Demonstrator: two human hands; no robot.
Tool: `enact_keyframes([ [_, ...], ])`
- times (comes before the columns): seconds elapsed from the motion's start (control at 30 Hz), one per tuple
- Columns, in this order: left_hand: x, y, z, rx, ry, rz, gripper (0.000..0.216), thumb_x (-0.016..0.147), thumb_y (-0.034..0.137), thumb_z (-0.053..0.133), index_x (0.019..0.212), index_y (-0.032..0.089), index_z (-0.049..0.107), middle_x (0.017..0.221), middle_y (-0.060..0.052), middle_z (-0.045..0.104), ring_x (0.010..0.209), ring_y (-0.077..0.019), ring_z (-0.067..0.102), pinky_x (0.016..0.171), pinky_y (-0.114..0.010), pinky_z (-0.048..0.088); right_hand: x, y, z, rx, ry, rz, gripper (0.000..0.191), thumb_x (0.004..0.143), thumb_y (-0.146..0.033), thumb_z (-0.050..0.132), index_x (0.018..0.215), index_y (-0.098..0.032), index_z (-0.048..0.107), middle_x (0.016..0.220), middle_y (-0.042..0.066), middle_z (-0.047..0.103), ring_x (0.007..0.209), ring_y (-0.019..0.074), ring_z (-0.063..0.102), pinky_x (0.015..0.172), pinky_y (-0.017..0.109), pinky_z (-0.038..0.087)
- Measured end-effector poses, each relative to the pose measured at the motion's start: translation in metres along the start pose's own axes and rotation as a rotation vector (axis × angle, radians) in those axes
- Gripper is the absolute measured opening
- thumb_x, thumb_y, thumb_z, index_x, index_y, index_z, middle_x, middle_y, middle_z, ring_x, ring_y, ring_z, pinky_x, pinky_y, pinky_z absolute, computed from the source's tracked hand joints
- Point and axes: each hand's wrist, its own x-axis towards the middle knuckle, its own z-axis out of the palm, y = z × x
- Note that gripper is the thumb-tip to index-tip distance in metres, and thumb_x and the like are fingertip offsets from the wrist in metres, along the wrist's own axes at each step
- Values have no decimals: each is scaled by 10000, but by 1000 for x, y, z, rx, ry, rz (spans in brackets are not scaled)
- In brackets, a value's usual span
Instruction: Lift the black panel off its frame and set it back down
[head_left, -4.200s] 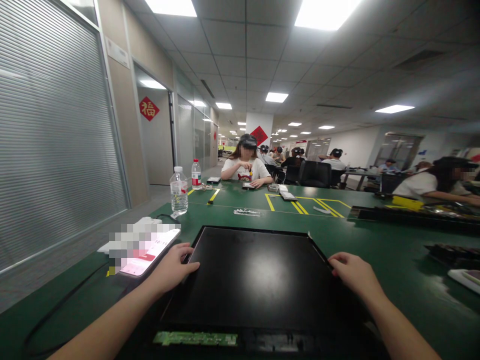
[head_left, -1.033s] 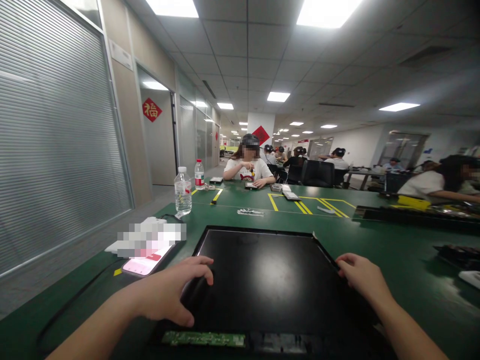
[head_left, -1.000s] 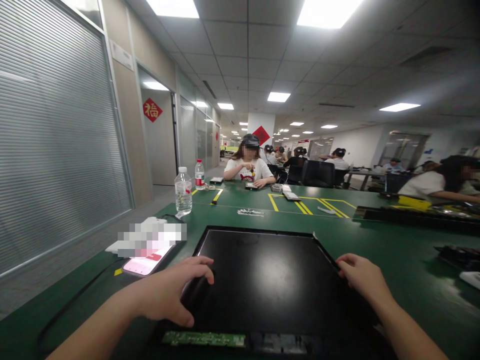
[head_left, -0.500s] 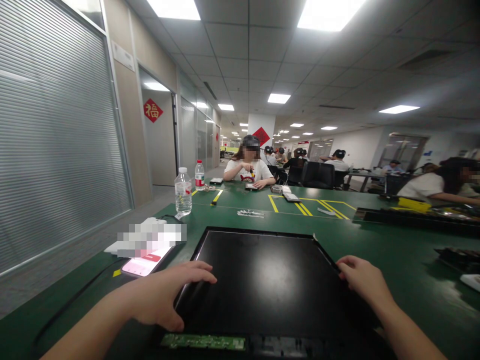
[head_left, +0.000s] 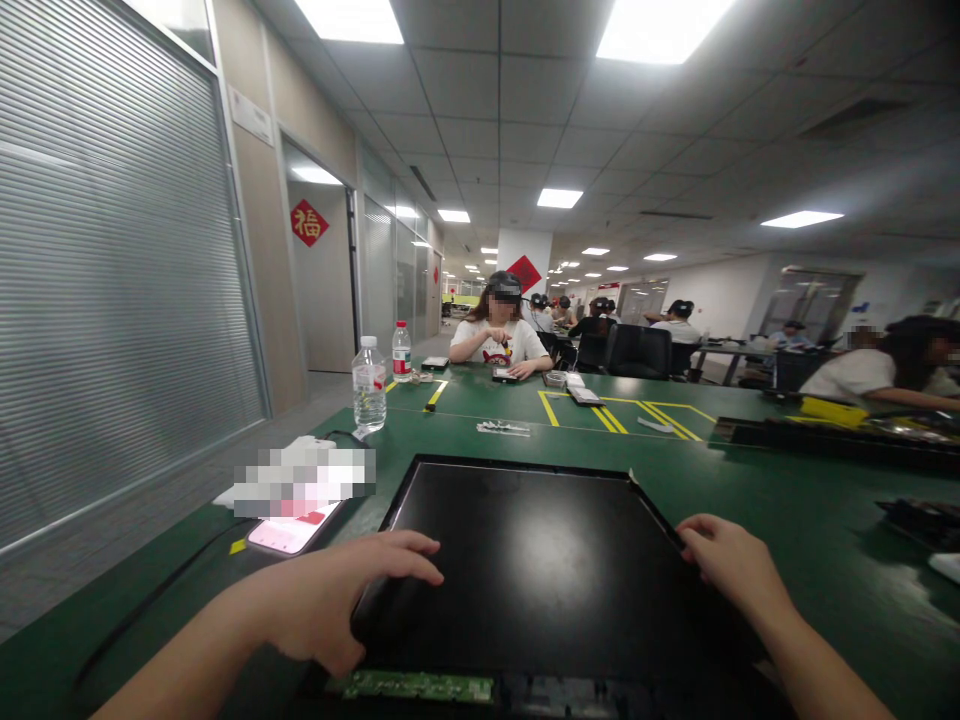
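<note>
A black flat display panel point(head_left: 525, 570) in a thin dark frame lies in front of me on the green table. Along its near edge shows a green circuit board strip point(head_left: 420, 687). My left hand point(head_left: 352, 590) is over the panel's left edge, thumb and fingers spread apart, with the fingertips above the dark screen. At the right edge, the bent fingers of my right hand point(head_left: 724, 560) pinch the frame; the fingertips are partly hidden behind it.
Left of the panel are a lit phone point(head_left: 296, 530), a black cable point(head_left: 165, 590) and a clear water bottle point(head_left: 369, 385). Small metal pieces point(head_left: 502, 428) lie beyond the panel. Across the table a person point(head_left: 501, 335) works on a small device. Dark parts point(head_left: 915, 525) lie at right.
My left hand's fingers have shifted slightly to the right and down over the screen. My right hand keeps its place at the panel's right edge.
</note>
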Motion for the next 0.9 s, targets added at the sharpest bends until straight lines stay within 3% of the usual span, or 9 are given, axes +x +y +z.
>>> enact_keyframes([
  [0.47, -2, 5, 0, 30, -13, -21, 683, 475, 46, 617, 1061, 395, 588, 1437, 104, 305, 1262, -261, 361, 1017, -348, 326, -4, -4, -1, 3, -6, 11, 284, 702, -369, 422, 803, -215, 638, 669, 14, 681, 520, 151, 595, 547, 261, 416],
  [0.9, -1, 0, 2, 88, 7, -13, 646, 492, 53, 619, 1048, 378, 581, 1454, 90, 273, 1276, -256, 343, 1007, -358, 331, -1, 2, 2, -12, 12, -22, 281, 691, -366, 428, 787, -226, 652, 684, 14, 683, 594, 171, 615, 567, 265, 419],
])
